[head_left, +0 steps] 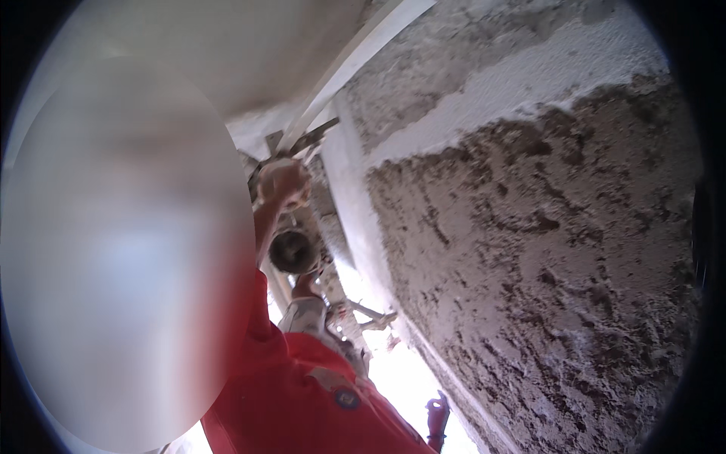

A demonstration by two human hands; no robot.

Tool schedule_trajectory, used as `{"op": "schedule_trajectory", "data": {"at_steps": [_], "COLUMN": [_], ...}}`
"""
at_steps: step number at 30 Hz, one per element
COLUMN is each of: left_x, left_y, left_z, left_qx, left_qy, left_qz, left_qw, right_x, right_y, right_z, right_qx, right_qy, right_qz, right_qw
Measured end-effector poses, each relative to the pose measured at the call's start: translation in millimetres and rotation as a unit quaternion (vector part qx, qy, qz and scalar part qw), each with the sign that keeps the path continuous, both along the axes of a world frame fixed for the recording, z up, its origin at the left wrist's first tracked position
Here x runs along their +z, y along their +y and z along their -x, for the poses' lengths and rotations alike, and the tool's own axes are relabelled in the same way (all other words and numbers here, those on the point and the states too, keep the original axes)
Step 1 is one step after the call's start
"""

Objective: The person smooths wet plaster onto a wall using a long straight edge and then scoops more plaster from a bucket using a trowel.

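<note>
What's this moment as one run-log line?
raised hand: near pale strip, grip unclear | round container: below raised hand in view | wall: rough, partly white

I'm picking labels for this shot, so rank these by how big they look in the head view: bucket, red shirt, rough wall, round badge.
1. Rough wall
2. Red shirt, even with part lost in blur
3. Bucket
4. Round badge

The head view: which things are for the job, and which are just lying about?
Probably for the job:
- raised hand
- pale strip, its lower end by that hand
- wall, rough, with a paler band near its top

Maybe just lying about:
- dark stick, also near the hand
- round tub, below the hand; I can't tell if it's in use
</note>
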State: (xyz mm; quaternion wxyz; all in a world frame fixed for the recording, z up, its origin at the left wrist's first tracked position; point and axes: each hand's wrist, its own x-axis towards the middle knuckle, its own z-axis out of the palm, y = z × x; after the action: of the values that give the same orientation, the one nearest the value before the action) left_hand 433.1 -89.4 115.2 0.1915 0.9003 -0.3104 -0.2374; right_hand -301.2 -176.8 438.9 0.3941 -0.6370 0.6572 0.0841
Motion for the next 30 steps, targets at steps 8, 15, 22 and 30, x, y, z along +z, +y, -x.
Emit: {"op": "schedule_trajectory", "data": {"at_steps": [8,15,22,30], "left_x": [10.2,77.5,105.9,92.8], "left_y": [327.7,296.5,166.8,132.6], "left_z": [325.9,362.3,276.2,274.6], "left_qx": [0.219,0.364,0.329,0.240], "left_qy": [0.281,0.408,0.392,0.420], "left_qz": [-0.298,-0.144,0.198,0.156], "left_qw": [0.886,0.825,0.836,0.861], "right_x": [-89.3,-138.7,-105.4,-182.8], "right_y": [96.0,44.2,-8.1,77.3], "right_z": [126.7,142.7,85.9,183.2], "right_qx": [-0.139,-0.318,-0.182,-0.343], "right_qy": [0.057,-0.204,-0.237,-0.204], "right_qz": [-0.261,-0.248,-0.050,-0.171], "right_qw": [0.954,0.892,0.953,0.901]}}
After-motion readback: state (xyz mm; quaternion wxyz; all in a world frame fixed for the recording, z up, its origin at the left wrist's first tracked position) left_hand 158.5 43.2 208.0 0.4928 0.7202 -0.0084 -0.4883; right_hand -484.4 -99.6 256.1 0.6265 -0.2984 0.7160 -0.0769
